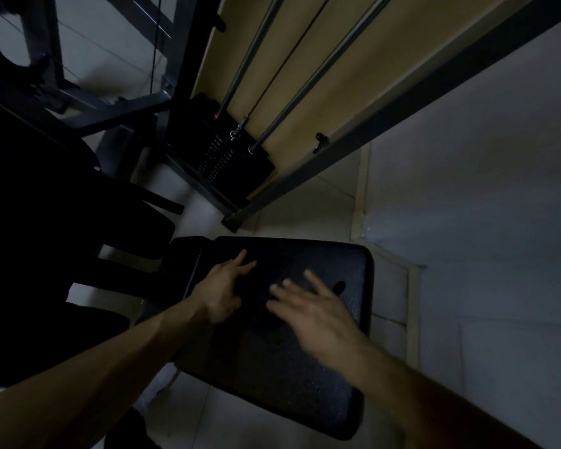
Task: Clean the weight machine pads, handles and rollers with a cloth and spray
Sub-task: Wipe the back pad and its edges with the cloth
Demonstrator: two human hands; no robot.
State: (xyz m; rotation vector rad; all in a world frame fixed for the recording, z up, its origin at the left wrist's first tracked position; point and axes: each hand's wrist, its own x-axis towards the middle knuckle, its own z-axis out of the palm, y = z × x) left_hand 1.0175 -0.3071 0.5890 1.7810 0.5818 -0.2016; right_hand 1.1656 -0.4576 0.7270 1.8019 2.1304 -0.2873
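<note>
A black padded seat (305, 377) of the weight machine fills the lower middle of the view, its surface speckled with small droplets. My left hand (221, 288) lies on the pad's upper left part, two fingers stretched out straight along the surface. My right hand (308, 307) hovers over or lies on the pad's middle with its fingers spread; it is blurred. Between the two hands the pad looks darker, and in this dim light I cannot tell whether a dark cloth lies there. No spray bottle shows.
Beyond the seat stands the black weight stack (227, 150) with two steel guide rods (305, 82) and a cable inside a grey frame (402, 92). More dark pads (62, 205) and frame bars crowd the left. A pale wall (483, 222) lies right, tiled floor below.
</note>
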